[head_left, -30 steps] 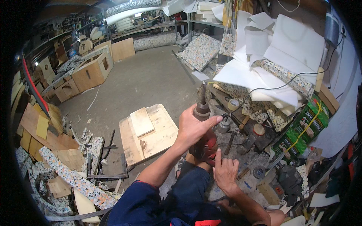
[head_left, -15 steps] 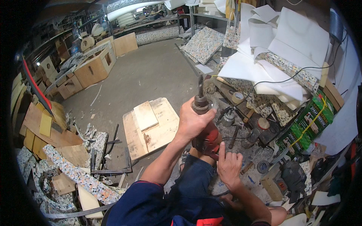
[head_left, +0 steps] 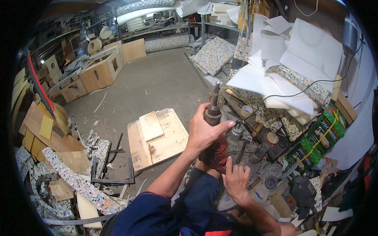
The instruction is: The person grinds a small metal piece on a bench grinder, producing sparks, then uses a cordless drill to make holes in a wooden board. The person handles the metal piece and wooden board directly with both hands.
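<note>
The left hand (head_left: 200, 133) is closed around the front of the red and dark drill (head_left: 215, 148), fingers behind it and thumb laid across toward the right. The drill stands nearly upright above the person's thigh, to the right of the board (head_left: 174, 135), with its bit (head_left: 216, 93) pointing up and away. The right hand (head_left: 237, 181) is beside the drill's lower part, forefinger straight with its tip at the drill's side, the other fingers half bent; whether it grips anything cannot be told.

The board lies on the floor (head_left: 151, 84), and a small board (head_left: 151, 126) rests on it toward its far left corner. Right of the drill are a metal cup (head_left: 236, 133), a hammer (head_left: 241, 151) and a tape roll (head_left: 247, 114). Toward the floor's right edge are white sheets (head_left: 311, 47) in a heap and green packs (head_left: 321, 135) tied with yellow cord. Along the left edge are a wooden box (head_left: 96, 77), a broom (head_left: 60, 115) and a speckled foam strip (head_left: 76, 177). A foam roll (head_left: 169, 42) lies at the far edge.
</note>
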Available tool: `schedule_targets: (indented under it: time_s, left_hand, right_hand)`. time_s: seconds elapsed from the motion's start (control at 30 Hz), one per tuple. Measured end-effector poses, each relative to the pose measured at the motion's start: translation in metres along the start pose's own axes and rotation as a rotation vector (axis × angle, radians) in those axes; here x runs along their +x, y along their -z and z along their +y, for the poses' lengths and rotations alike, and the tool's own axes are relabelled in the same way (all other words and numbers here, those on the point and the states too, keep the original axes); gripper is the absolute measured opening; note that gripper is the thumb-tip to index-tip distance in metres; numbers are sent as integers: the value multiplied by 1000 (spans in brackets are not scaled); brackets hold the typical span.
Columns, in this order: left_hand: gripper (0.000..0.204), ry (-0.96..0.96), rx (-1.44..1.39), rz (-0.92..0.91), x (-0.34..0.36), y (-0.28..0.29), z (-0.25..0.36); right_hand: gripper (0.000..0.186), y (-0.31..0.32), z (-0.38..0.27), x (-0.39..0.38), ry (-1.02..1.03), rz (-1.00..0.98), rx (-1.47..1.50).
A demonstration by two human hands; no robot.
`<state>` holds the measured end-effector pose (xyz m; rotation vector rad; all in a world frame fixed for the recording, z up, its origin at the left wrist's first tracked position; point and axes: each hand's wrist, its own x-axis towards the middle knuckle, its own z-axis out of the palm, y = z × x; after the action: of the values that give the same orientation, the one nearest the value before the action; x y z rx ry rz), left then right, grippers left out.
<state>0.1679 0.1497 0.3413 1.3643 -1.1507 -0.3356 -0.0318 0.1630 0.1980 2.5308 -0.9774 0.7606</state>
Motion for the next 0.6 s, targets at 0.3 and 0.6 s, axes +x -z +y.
schedule_targets:
  time_s: [0.3,0.6]
  left_hand:
    - [56,16,-45,37,0,2,1]
    - [54,31,-115,14,1,4,-3]
  right_hand:
    - [84,1,1,-1,-5,-86,-35]
    - [85,2,1,1,0,-60,-47]
